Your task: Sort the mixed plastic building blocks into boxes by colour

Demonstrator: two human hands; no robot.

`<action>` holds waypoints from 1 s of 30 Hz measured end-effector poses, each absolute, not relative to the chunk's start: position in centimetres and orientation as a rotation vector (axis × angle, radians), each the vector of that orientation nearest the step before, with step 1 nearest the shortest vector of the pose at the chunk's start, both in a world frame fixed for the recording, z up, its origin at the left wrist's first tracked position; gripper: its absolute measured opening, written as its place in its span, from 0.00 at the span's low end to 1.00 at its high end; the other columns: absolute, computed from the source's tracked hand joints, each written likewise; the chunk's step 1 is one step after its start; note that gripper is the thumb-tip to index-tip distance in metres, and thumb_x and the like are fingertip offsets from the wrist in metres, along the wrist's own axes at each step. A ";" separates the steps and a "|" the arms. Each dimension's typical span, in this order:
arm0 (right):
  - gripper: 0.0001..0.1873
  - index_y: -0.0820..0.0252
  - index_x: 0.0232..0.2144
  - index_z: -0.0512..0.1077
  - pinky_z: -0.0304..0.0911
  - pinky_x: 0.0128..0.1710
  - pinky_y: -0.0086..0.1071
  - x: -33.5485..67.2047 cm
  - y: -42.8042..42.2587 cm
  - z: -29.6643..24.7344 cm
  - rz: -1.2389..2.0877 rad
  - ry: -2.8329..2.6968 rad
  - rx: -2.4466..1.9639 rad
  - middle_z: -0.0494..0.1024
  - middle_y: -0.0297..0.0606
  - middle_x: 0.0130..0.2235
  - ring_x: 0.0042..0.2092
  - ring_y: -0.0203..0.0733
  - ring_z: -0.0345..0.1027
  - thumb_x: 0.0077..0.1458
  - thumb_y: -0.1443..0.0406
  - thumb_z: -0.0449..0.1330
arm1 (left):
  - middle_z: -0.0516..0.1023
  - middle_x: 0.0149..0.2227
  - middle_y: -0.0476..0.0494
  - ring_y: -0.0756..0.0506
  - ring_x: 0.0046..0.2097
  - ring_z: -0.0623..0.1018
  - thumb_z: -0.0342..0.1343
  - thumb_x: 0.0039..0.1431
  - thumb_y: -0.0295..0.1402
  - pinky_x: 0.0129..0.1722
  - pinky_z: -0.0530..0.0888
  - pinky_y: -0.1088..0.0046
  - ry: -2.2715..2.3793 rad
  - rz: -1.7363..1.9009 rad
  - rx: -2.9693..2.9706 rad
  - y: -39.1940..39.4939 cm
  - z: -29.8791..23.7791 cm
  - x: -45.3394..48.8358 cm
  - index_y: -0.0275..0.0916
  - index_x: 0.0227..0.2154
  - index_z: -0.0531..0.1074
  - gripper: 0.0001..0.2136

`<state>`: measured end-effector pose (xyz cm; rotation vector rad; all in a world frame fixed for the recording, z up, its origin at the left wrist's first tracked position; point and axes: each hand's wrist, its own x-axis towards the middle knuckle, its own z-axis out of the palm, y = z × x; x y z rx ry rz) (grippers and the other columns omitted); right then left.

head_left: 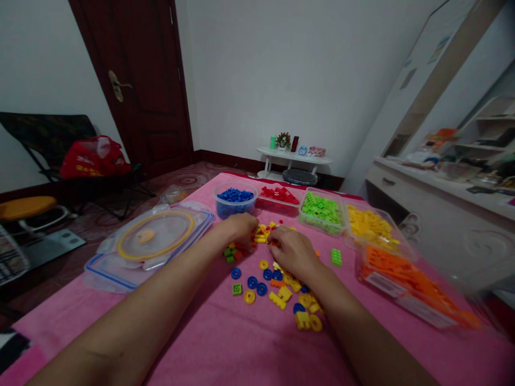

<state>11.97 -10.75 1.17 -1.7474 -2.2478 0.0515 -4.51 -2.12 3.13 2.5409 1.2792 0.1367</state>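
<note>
Nearest, on the pink cloth-covered tabletop [225, 348], I log loose yellow plastic blocks [285, 293], round blue plastic wheels [262, 289] and a square green plastic block [237, 289], some touching, some apart. Step in hand, as I judge it: picking through the mixed pile of small plastic pieces [262, 236] just beyond. Right hand [295, 252]: fingers bent down at the pile's right side. Left hand [242, 228]: fingers lowered at its left side, partly hidden. Whether either pinches a piece — cannot tell from here. Next move, my reading: a narrow fingertip pinch on one piece, since neighbours could shift. The pile looks mostly yellow with some red, jumbled, low. Behind it: a round clear plastic tub of blue pieces [237, 211] and a clear plastic container of red pieces [281, 208].
</note>
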 end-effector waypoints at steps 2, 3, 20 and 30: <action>0.12 0.56 0.37 0.74 0.57 0.40 0.30 12.0 -10.7 1.2 0.064 -2.204 -1.709 0.76 0.38 0.41 0.43 0.41 0.68 0.51 0.66 0.53 | 0.72 0.21 0.48 0.46 0.27 0.72 0.68 0.23 0.28 0.30 0.67 0.75 1.272 0.210 2.503 -2.3 2.7 -4.2 0.40 0.19 0.74 0.13; 0.12 0.56 0.36 0.75 0.58 0.39 0.30 12.0 -10.6 1.2 0.075 -2.171 -1.685 0.76 0.38 0.40 0.42 0.40 0.68 0.51 0.67 0.54 | 0.70 0.19 0.49 0.46 0.25 0.71 0.68 0.24 0.26 0.29 0.67 0.74 1.262 0.223 2.481 -2.3 2.6 -4.0 0.39 0.18 0.74 0.12; 0.16 0.63 0.30 0.67 0.60 0.17 0.25 11.4 -10.1 2.2 1.715 -0.480 -0.830 0.73 0.38 0.23 0.23 0.36 0.68 0.59 0.58 0.48 | 0.76 0.24 0.47 0.52 0.25 0.72 0.60 0.45 0.34 0.23 0.65 0.80 0.891 0.741 2.363 -4.9 7.8 -2.9 0.34 0.30 0.75 0.09; 0.09 0.62 0.28 0.69 0.39 0.13 0.19 10.2 -10.5 0.6 1.439 -1.128 -1.149 0.68 0.30 0.22 0.16 0.25 0.49 0.51 0.60 0.58 | 0.78 0.29 0.44 0.50 0.29 0.73 0.57 0.50 0.32 0.30 0.66 0.76 1.062 0.832 2.501 -3.5 8.2 -4.3 0.35 0.31 0.77 0.07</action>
